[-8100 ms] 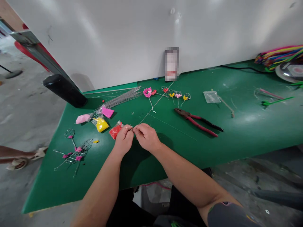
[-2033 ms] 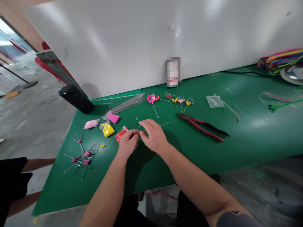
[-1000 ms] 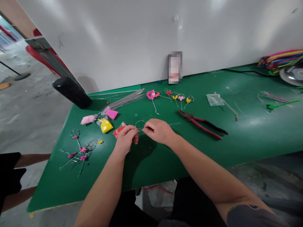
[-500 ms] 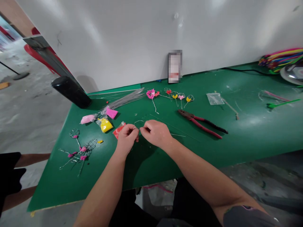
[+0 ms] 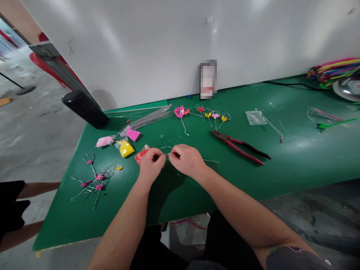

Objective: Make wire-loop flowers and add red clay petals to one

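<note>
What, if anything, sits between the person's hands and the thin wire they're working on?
Nothing visible does. The left hand and right hand both reach the thin wire directly, pinching it with its small loop near the fingertips. The red packet lies beyond the left hand, apart from the wire.

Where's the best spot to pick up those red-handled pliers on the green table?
Take the pliers by their red and black handles, coming down from above on the right hand's side. They lie flat on the green workbench, and the spread handles look longer and easier to close around than the short dark jaws.
</note>
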A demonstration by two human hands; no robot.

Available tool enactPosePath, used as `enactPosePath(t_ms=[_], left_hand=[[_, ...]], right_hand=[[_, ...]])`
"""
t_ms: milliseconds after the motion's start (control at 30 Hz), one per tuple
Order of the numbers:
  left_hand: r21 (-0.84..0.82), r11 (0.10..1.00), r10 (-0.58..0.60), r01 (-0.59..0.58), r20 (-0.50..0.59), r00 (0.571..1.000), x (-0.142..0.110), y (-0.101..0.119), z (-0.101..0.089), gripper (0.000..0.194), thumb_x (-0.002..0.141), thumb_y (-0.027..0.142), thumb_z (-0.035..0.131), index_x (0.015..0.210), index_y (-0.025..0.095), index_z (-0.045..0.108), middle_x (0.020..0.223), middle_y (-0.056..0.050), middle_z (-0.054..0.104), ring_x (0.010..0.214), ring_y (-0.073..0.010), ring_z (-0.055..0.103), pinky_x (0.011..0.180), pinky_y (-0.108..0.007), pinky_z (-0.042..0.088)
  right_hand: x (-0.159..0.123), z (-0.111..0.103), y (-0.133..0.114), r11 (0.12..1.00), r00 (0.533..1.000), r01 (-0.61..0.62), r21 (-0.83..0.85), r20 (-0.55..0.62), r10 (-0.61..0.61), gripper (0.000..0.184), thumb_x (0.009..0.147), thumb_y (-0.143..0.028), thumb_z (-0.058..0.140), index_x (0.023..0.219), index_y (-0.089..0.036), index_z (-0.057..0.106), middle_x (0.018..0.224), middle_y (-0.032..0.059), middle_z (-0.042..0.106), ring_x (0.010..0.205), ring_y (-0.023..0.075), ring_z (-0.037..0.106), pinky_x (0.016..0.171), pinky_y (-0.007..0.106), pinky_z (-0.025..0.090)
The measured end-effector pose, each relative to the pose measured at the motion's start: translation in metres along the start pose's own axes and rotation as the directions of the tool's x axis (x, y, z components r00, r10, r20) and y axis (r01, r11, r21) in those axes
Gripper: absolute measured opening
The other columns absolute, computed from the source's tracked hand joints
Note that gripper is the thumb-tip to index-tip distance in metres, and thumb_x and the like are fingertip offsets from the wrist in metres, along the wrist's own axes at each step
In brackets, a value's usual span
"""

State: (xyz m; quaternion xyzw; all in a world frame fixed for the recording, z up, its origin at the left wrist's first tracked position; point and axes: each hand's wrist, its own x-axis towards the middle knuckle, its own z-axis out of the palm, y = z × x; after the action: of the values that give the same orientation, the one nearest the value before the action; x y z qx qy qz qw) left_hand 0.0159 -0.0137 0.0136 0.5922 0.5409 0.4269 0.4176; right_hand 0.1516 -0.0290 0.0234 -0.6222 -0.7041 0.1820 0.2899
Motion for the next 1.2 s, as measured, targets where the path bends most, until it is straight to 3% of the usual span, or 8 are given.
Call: enactPosePath(t_ms=[200,500,667,833,967,1067,1133,1200], left_hand=[[-0.066,0.996,-0.064,0.065,0.012,0.998,0.0,0.001,0.002,0.005,0.061,0.018,0.056,0.064,0.018,0.052,0.047,0.008,0.048,0.036,-0.0051,0.044,0.038,-0.018,0.035],[-0.077,0.996,-0.038,0.038,0.004,0.999,0.0,-0.003,0.002,0.008,0.06,0.015,0.052,0.055,0.018,0.048,0.041,0.008,0.046,0.037,-0.0053,0.043,0.04,-0.018,0.033],[0.027,1.0,0.012,-0.011,-0.029,1.0,-0.004,0.002,0.001,0.007,0.062,0.016,0.051,0.055,0.018,0.051,0.042,0.007,0.046,0.039,-0.0063,0.042,0.041,-0.019,0.033],[0.13,0.991,0.054,-0.042,-0.084,0.995,-0.005,0.007,-0.001,0.011,0.064,0.015,0.05,0.053,0.018,0.052,0.043,0.006,0.046,0.042,-0.0072,0.041,0.042,-0.02,0.032],[0.166,0.985,0.049,-0.037,-0.068,0.996,-0.002,0.006,-0.004,0.013,0.066,0.015,0.05,0.054,0.018,0.053,0.044,0.006,0.046,0.043,-0.0078,0.042,0.044,-0.02,0.033],[0.162,0.986,0.04,-0.031,-0.054,0.998,-0.002,0.005,-0.004,0.014,0.067,0.017,0.049,0.053,0.019,0.051,0.045,0.005,0.046,0.045,-0.0082,0.042,0.046,-0.02,0.033],[0.164,0.986,0.037,-0.028,-0.052,0.998,-0.002,0.004,-0.004,0.015,0.067,0.018,0.048,0.053,0.019,0.05,0.045,0.005,0.046,0.045,-0.0082,0.042,0.046,-0.02,0.033],[0.173,0.984,0.039,-0.028,-0.057,0.998,-0.002,0.004,-0.004,0.015,0.067,0.017,0.048,0.052,0.018,0.049,0.045,0.006,0.045,0.045,-0.0079,0.041,0.046,-0.02,0.033]], right_hand=[[0.0,0.001,-0.001,0.999,0.998,-0.037,0.001,0.045,0.037,0.021,0.077,-0.023,0.042,0.057,-0.018,0.046,0.065,0.0007,0.055,0.06,0.0109,0.045,0.051,0.024,0.024],[0.001,-0.002,-0.009,0.998,0.991,-0.067,0.005,0.12,0.066,0.024,0.076,-0.024,0.04,0.053,-0.018,0.043,0.058,-0.0004,0.053,0.054,0.0102,0.041,0.049,0.025,0.022],[0.001,-0.004,-0.008,0.972,0.966,-0.169,0.162,0.222,0.131,0.024,0.074,-0.023,0.043,0.051,-0.018,0.043,0.051,-0.001,0.052,0.047,0.0088,0.044,0.043,0.022,0.024],[-0.002,-0.007,-0.007,0.742,0.867,-0.431,0.513,0.464,0.183,0.011,0.073,-0.018,0.046,0.064,-0.018,0.053,0.054,-0.0014,0.059,0.041,0.0083,0.053,0.037,0.018,0.036],[-0.005,-0.01,-0.008,0.549,0.791,-0.567,0.614,0.592,0.155,0.012,0.071,-0.01,0.045,0.069,-0.017,0.055,0.052,-0.0027,0.058,0.042,0.009,0.055,0.039,0.018,0.042],[-0.008,-0.005,-0.002,0.542,0.841,-0.512,0.667,0.519,0.156,0.013,0.071,-0.009,0.046,0.074,-0.017,0.056,0.056,-0.0029,0.059,0.045,0.0089,0.056,0.044,0.02,0.044],[-0.009,0.002,0.004,0.653,0.921,-0.352,0.671,0.373,0.113,0.009,0.073,-0.015,0.049,0.076,-0.017,0.057,0.061,-0.0019,0.06,0.05,0.0094,0.057,0.049,0.022,0.045],[-0.011,0.008,0.009,0.833,0.987,-0.051,0.551,0.157,-0.043,0.009,0.075,-0.02,0.05,0.073,-0.018,0.058,0.065,0.0003,0.061,0.061,0.0109,0.058,0.059,0.024,0.045]])
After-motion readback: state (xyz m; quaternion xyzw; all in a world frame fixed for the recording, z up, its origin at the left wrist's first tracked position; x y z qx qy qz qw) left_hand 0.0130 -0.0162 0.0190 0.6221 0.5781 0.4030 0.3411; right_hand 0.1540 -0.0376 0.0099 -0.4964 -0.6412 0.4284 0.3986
